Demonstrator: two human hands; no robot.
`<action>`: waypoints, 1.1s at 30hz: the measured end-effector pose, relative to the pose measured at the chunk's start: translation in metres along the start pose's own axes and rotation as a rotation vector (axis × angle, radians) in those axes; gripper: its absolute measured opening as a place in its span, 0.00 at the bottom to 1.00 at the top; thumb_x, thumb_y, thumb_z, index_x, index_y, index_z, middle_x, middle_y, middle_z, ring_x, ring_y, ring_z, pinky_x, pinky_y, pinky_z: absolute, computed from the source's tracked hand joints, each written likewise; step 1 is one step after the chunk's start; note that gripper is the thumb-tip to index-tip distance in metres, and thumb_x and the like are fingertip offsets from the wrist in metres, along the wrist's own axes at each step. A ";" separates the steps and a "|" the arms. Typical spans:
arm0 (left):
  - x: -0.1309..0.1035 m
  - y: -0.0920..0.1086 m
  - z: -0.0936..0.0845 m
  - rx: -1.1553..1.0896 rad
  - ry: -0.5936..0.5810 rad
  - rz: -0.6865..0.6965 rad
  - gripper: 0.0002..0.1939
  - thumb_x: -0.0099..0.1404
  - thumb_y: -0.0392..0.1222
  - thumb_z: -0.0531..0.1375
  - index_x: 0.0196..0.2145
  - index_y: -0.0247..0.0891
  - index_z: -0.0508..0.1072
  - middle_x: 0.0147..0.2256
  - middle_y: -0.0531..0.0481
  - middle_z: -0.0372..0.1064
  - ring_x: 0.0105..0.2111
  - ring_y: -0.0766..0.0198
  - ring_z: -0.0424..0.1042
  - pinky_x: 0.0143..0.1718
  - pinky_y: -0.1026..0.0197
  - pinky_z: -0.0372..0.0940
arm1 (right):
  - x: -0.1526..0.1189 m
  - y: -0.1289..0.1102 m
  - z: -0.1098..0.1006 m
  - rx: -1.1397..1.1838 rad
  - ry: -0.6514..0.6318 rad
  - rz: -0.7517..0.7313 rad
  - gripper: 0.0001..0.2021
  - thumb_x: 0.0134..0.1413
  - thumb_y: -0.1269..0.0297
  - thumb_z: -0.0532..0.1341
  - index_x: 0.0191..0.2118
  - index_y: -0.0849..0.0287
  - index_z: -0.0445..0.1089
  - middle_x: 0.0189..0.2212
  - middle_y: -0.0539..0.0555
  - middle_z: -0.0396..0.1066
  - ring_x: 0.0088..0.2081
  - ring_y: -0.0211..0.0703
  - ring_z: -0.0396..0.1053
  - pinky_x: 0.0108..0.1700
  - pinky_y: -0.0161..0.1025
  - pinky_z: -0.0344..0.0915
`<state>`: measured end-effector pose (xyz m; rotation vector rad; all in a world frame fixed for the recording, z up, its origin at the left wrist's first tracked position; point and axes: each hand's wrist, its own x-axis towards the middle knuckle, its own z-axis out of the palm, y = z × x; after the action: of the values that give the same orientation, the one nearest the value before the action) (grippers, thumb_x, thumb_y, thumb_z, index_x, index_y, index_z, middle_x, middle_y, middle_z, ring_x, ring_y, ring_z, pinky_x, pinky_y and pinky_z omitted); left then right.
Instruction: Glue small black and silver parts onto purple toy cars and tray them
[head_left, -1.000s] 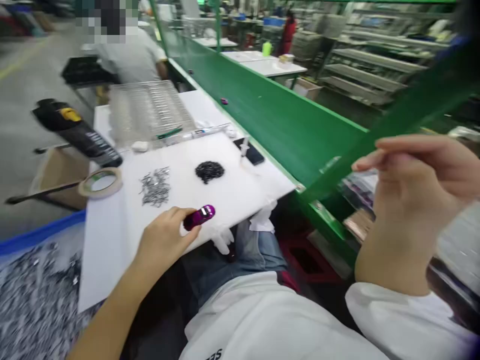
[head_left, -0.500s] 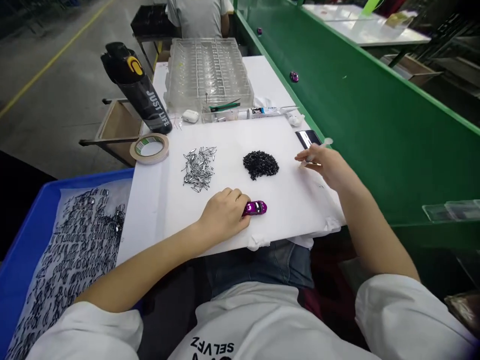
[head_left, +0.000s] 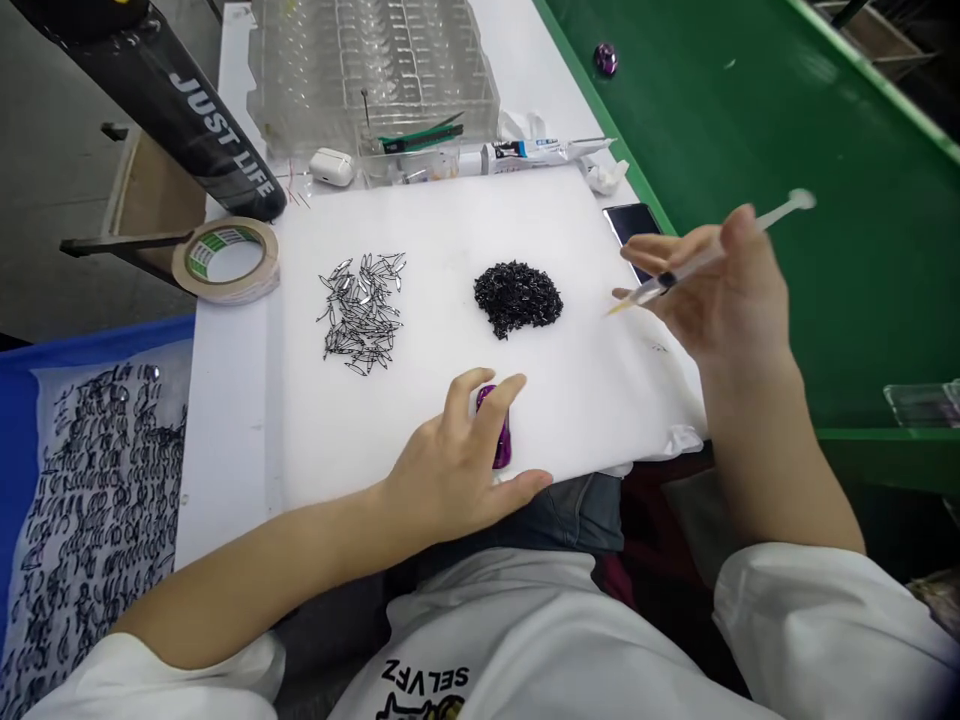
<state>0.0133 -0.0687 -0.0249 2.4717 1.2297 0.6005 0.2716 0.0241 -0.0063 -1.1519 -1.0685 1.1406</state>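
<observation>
My left hand is over a small purple toy car near the front edge of the white board; its fingers are apart and partly cover the car. My right hand holds a thin syringe, its amber tip pointing down and left above the board's right side. A heap of small black parts lies mid-board. Left of it is a loose pile of thin, clear, dark-edged parts.
A dark bottle and tape roll stand at left. Behind the board are clear trays, a white case and a glue tube. A phone lies at right, beside the green conveyor.
The purple car has turned from sideways to pointing away, and my left fingers have spread over it. My right hand has turned over with the syringe. The view has moved closer.
</observation>
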 end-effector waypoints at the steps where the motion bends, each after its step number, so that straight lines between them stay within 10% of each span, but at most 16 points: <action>1: 0.001 -0.002 -0.002 -0.129 -0.047 0.018 0.24 0.64 0.46 0.50 0.55 0.33 0.55 0.49 0.37 0.59 0.33 0.64 0.69 0.25 0.64 0.67 | -0.002 -0.002 0.002 0.036 0.031 -0.061 0.15 0.52 0.51 0.58 0.22 0.54 0.70 0.34 0.52 0.73 0.48 0.49 0.67 0.47 0.49 0.67; 5: 0.010 -0.022 -0.008 -0.151 -0.154 0.146 0.23 0.58 0.30 0.49 0.52 0.38 0.62 0.54 0.42 0.60 0.47 0.58 0.66 0.45 0.56 0.65 | -0.018 -0.012 0.016 0.008 0.095 -0.344 0.05 0.49 0.64 0.62 0.33 0.51 0.74 0.21 0.47 0.68 0.31 0.40 0.70 0.48 0.43 0.69; 8: 0.017 -0.035 -0.010 -0.006 -0.234 0.282 0.25 0.56 0.30 0.52 0.53 0.39 0.64 0.54 0.45 0.62 0.54 0.51 0.58 0.53 0.47 0.57 | -0.029 -0.018 0.029 0.004 0.073 -0.434 0.05 0.47 0.65 0.64 0.33 0.48 0.74 0.18 0.45 0.64 0.21 0.36 0.64 0.29 0.37 0.69; 15: 0.016 -0.027 -0.002 0.114 -0.004 0.170 0.16 0.59 0.40 0.57 0.45 0.33 0.68 0.31 0.48 0.70 0.31 0.60 0.66 0.33 0.58 0.63 | -0.050 -0.034 0.054 0.109 -0.148 -0.357 0.04 0.46 0.58 0.64 0.28 0.51 0.72 0.17 0.46 0.61 0.17 0.35 0.56 0.21 0.37 0.57; 25: 0.009 -0.023 0.001 0.134 0.203 0.123 0.08 0.63 0.43 0.57 0.35 0.36 0.72 0.20 0.56 0.66 0.22 0.67 0.64 0.23 0.64 0.58 | -0.054 -0.018 0.069 0.349 -0.833 -0.254 0.18 0.58 0.55 0.54 0.22 0.57 0.49 0.14 0.44 0.48 0.16 0.32 0.46 0.23 0.35 0.52; 33: 0.009 -0.023 -0.001 0.151 0.173 0.083 0.12 0.65 0.45 0.55 0.34 0.35 0.74 0.19 0.56 0.67 0.22 0.67 0.66 0.22 0.63 0.58 | -0.053 -0.002 0.075 0.393 -0.844 -0.249 0.19 0.59 0.53 0.50 0.22 0.58 0.49 0.15 0.45 0.46 0.17 0.32 0.48 0.23 0.36 0.51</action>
<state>0.0026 -0.0478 -0.0324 2.6540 1.2829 0.7857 0.1913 -0.0202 0.0016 -0.1863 -1.4697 1.5868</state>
